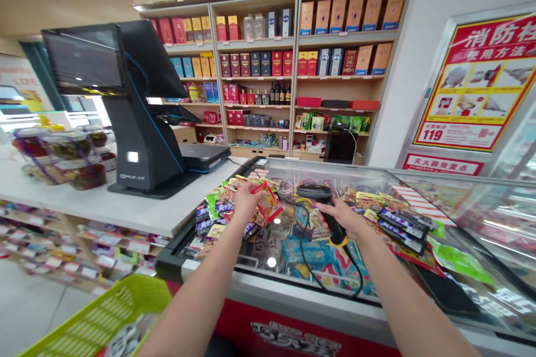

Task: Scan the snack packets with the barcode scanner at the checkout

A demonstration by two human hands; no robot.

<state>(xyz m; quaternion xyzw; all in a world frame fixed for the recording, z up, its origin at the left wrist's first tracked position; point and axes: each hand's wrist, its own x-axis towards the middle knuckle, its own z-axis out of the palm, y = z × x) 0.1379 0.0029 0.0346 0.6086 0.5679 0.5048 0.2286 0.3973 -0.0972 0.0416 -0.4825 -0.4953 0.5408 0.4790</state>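
My left hand [248, 201] pinches a small red and yellow snack packet [269, 204] by its upper left edge. Wrapped in my right hand [344, 216] is the handle of a black barcode scanner [316, 192], its head turned left toward the packet. A black cable [305, 256] hangs in a loop from the yellow-ringed end of the handle. Beneath both hands is the glass top of a chest freezer [268, 268]. Loose snack packets [215, 215] lie heaped beside my left hand, and another spread of packets [402, 223] lies to the right of my right hand.
A yellow-green basket [121, 312] stands at lower left. On the white counter [188, 192] are a checkout terminal [142, 134] and stacked plastic jars [75, 156]. A dark phone-like slab [446, 290] lies on the freezer's right side. Shelves of boxes [259, 64] line the back wall.
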